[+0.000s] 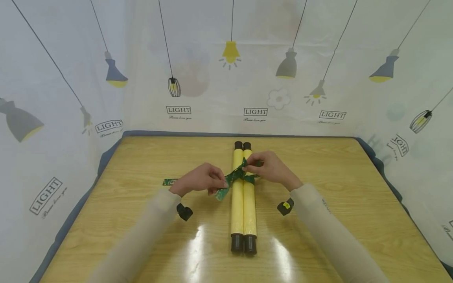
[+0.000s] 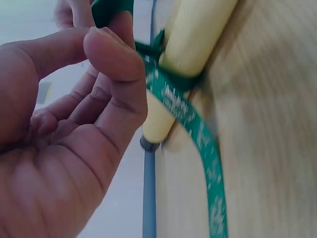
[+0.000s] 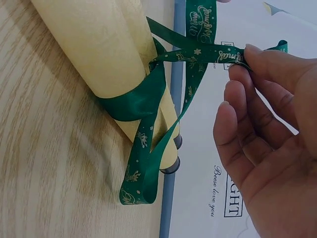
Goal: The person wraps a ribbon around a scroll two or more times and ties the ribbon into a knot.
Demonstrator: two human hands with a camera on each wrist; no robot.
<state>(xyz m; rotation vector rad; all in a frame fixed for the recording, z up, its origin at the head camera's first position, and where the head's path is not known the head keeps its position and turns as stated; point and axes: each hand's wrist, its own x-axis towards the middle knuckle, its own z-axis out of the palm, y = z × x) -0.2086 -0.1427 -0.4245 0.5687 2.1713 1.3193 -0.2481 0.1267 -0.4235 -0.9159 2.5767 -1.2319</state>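
Two pale yellow tubes [image 1: 237, 208] with black end caps [image 1: 250, 244] lie side by side on the table, pointing away from me. A green ribbon [image 3: 141, 104] with light printed lettering goes round them near the middle, and a loop of it hangs down in the right wrist view. My left hand [image 1: 199, 179] pinches a length of ribbon just left of the tubes. Above the tubes' right side, my right hand [image 1: 271, 168] pinches another part of the ribbon between thumb and index finger. A ribbon tail [image 2: 214, 171] trails leftward beneath my left hand.
The wooden table [image 1: 141, 236] has a blue-grey edging [image 1: 212, 134]. White sheets printed with hanging lamps [image 1: 231, 51] stand around its back and sides. A dark wrist camera mount [image 1: 185, 212] hangs under the left wrist, another [image 1: 284, 207] under the right.
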